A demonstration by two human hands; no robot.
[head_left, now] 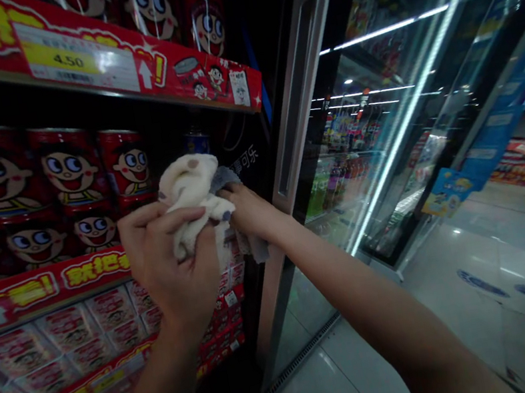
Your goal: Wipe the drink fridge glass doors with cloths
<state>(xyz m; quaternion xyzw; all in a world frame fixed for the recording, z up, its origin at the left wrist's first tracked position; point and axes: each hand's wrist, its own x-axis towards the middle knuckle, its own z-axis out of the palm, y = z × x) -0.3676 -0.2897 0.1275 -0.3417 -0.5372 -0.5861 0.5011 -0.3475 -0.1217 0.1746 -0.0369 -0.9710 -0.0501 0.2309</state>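
A: Towel state and spot?
B: Crumpled cream towel (190,199), dark mark near the top, clamped in our left hand (173,266), up against the red cans (127,163)
A: Right hand (249,212)?
B: Just beside, fingers on the towel, grey cloth (254,249) bunched under them; can't tell if clamped
A: Room?
B: Red shelf edge (137,63) above, metal door frame (298,95) close right, tiled floor (327,388) open below

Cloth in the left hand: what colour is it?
The cloth in the left hand is off-white with small dark smudges, best seen in the head view.
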